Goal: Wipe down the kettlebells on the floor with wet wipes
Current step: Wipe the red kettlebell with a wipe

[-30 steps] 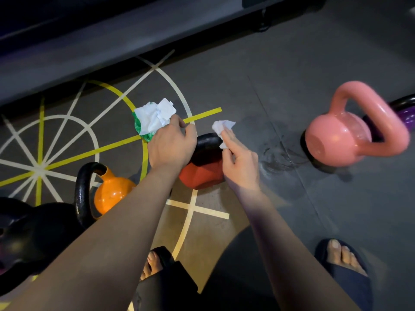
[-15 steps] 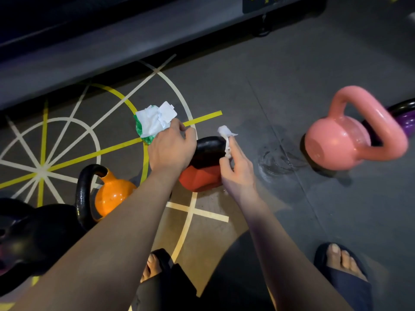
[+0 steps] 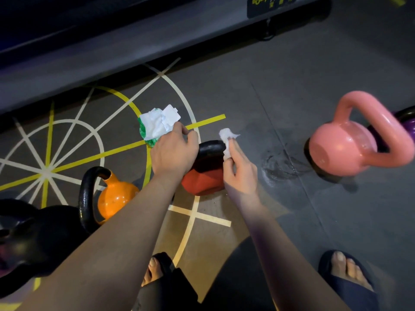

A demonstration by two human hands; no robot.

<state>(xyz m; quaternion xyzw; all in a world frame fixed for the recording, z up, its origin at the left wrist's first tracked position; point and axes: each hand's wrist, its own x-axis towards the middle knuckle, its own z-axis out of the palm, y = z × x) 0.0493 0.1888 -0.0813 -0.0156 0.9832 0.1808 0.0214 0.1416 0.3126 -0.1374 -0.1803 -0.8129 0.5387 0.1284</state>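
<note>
Your left hand [image 3: 173, 151] curls round the handle of the red kettlebell [image 3: 202, 182], your right hand [image 3: 240, 171] pinches a wet wipe [image 3: 226, 140] against it, and the sign [image 3: 269, 3] at the floor's far edge says "BODY".

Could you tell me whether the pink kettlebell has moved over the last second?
No. The pink kettlebell sits just as close to the floor scuff as before.

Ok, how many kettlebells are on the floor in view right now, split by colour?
pink kettlebell: 1
red kettlebell: 1
orange kettlebell: 1
black kettlebell: 1, partly cut off at the frame edge
purple kettlebell: 1, mostly hidden behind the pink one
Total: 5
</note>
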